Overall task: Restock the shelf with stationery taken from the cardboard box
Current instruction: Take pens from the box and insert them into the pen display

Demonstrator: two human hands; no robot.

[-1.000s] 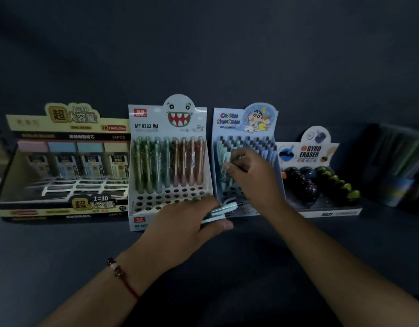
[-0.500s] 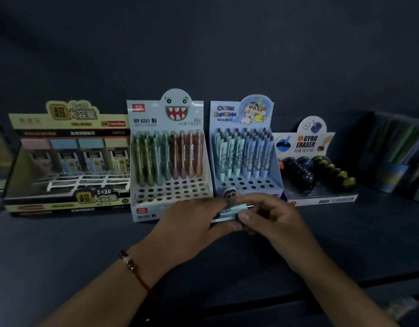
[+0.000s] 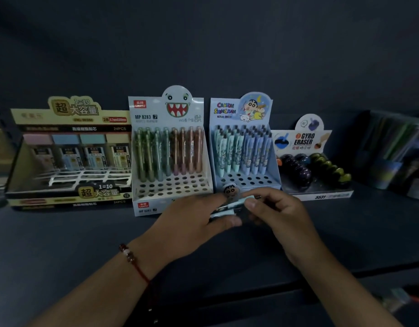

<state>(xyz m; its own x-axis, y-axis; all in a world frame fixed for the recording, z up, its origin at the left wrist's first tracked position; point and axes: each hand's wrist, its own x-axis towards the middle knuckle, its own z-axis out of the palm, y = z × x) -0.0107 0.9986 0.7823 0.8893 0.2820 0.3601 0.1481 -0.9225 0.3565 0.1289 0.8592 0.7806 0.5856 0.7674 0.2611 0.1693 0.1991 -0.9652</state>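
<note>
Shelf [image 3: 62, 244] is dark, with four display boxes lined up along the back. Far left is the lead box [image 3: 69, 156], yellow and black. It has a back row of lead cases in pink, blue, teal and cream, and the white grid in front has open slots. Next is the monster box [image 3: 170, 152], pale with a toothy face on top. Green and brownish pencils fill the back rows, and the front rows of holes are bare. Then the Shinchan box [image 3: 244, 147], with teal and blue pens [image 3: 241, 149] packed in the back and a couple of front rows of holes open. Last is the eraser box [image 3: 317, 161], marked GYRO ERASER, with round dark and green erasers sitting in rows. Something blurry stands further right, can't tell what.

Both hands are low in front of the Shinchan box. Left hand [image 3: 194, 223], bracelet [image 3: 133, 260] on the wrist, grips a small bundle [image 3: 229, 206] of the teal pens lying sideways. Right hand [image 3: 279, 215] has its grip pinched on the end of one pen in that bundle.
</note>
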